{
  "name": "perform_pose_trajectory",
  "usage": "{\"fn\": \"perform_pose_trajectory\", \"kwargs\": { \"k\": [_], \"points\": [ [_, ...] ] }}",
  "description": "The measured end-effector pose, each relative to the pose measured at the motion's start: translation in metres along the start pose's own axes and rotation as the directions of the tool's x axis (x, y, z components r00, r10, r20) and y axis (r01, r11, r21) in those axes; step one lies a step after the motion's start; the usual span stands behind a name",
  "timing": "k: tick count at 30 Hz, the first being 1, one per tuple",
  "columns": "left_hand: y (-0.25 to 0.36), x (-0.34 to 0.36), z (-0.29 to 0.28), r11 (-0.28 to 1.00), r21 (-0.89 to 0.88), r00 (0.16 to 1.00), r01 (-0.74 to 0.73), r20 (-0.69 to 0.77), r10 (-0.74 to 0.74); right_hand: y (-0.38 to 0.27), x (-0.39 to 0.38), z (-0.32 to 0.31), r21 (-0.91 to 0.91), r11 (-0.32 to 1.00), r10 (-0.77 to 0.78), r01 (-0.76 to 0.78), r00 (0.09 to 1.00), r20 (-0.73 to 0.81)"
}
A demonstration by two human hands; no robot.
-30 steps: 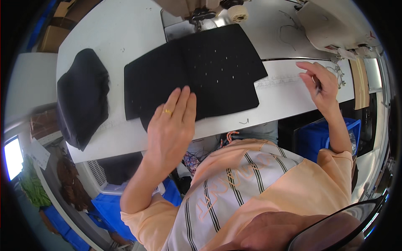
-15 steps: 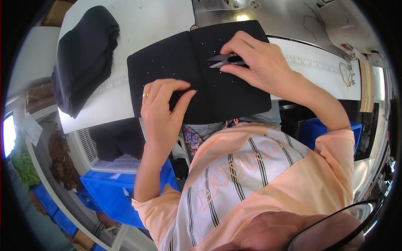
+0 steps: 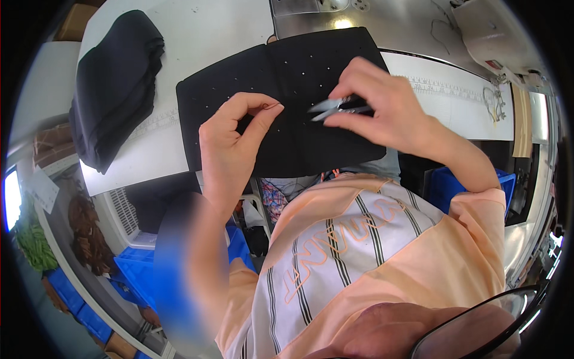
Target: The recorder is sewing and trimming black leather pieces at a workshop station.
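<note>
A black fabric piece (image 3: 311,134), dotted with small white specks, lies spread on the table in front of me. Over its left half, my left hand (image 3: 236,134) has thumb and forefinger pinched together; anything between the tips is too small to make out. My right hand (image 3: 385,107) grips a pair of thread snips (image 3: 338,107) above the fabric's right half. Their pale blades stand apart and point left toward my left fingertips. The right hand is slightly blurred.
A folded stack of black fabric (image 3: 116,90) rests on the white table (image 3: 209,30) at the left. Metal machine plating (image 3: 406,24) lies at the far right. Below the table edge are a white basket (image 3: 122,206) and a blue crate (image 3: 134,269).
My left thumb and forefinger have closed together and moved slightly up. My right hand has shifted right and down with the snips.
</note>
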State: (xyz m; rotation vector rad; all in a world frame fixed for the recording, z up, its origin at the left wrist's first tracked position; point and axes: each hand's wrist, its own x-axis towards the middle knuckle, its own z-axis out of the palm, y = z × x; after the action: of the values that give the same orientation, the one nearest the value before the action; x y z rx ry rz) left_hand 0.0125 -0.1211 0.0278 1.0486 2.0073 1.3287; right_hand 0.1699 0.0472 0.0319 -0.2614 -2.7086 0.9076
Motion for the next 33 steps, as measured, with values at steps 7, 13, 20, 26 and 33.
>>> {"fn": "perform_pose_trajectory", "kwargs": {
  "k": [7, 13, 20, 26, 33],
  "points": [
    [-0.001, 0.003, 0.0, 0.996, -0.084, 1.0, 0.019, 0.01, -0.019, 0.008, 0.014, 0.022, -0.03, 0.991, -0.128, 0.128, 0.991, -0.026],
    [0.001, 0.003, 0.001, 0.996, -0.085, 0.999, 0.034, 0.015, -0.033, 0.005, 0.018, 0.024, -0.089, 0.98, -0.181, 0.177, 0.982, -0.045],
    [-0.002, 0.002, 0.006, 0.99, -0.139, 0.999, 0.033, -0.009, -0.034, 0.006, 0.018, 0.026, -0.165, 0.961, -0.234, 0.222, 0.97, -0.058],
    [0.01, -0.031, -0.025, 0.941, -0.239, 0.955, 0.239, 0.23, -0.184, 0.011, 0.016, 0.019, -0.075, 0.988, -0.138, 0.136, 0.99, -0.032],
    [-0.026, -0.137, -0.049, 0.639, 0.77, 0.998, 0.0, 0.043, -0.052, 0.058, -0.006, -0.045, 0.026, 0.983, 0.182, -0.18, 0.966, -0.185]
  ]
}}
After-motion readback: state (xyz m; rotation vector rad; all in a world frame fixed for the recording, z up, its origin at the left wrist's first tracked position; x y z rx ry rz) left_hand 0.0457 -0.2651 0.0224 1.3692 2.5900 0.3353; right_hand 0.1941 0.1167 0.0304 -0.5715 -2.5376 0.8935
